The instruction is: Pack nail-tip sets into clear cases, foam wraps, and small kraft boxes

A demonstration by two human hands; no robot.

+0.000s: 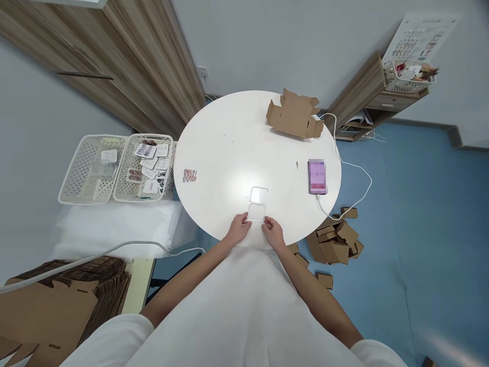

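A small clear plastic case [257,213] lies unfolded near the front edge of the white round table, its lid turned back away from me. My left hand [240,227] pinches the left edge of the nearer half. On the opposite edge, the fingers of my right hand [273,232] grip the same half. No contents can be made out in the case. Off to the left on the tabletop rests a small set of reddish, nail-shaped pieces [190,176].
An unfolded cardboard box [296,116] sits at the table's back right, above a phone [317,176] on a white cable. Two white baskets [119,191] hold cards and clear cases at left. Small cartons [336,244] are heaped on the floor; flattened cardboard [49,316] is stacked lower left.
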